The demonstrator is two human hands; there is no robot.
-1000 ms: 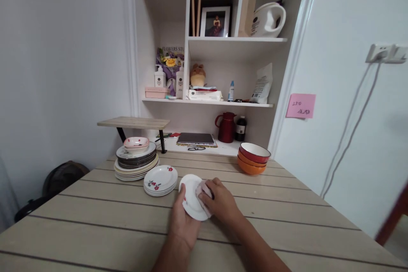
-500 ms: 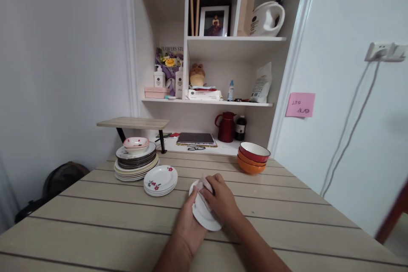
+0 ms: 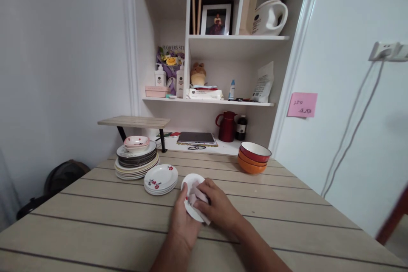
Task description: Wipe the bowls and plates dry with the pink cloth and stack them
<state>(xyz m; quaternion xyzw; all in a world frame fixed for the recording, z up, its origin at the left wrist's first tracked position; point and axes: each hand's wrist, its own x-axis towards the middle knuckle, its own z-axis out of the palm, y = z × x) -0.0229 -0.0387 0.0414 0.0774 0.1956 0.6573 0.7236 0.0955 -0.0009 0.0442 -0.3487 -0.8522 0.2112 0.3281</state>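
A small white plate (image 3: pixel 190 179) with a bit of red on it is tilted up above the middle of the table. My left hand (image 3: pixel 184 216) grips its left and lower side, thumb along the rim. In my right hand (image 3: pixel 218 206) is a crumpled pale cloth (image 3: pixel 196 195), pressed against the face of the plate. To the left of my hands sits a stack of white plates (image 3: pixel 161 177) with red flowers.
Larger stacked plates (image 3: pixel 137 165) with small bowls (image 3: pixel 137 142) on top stand at the left, near a low wooden stand (image 3: pixel 135 122). Red and orange bowls (image 3: pixel 253 159) are stacked at the right. Behind are a red jug (image 3: pixel 227 127), a laptop (image 3: pixel 196 137) and glasses (image 3: pixel 196 147).
The plate has moved slightly left and up with my left hand and is turned differently. My right hand has shifted the cloth lower on the plate, and more of the cloth shows.
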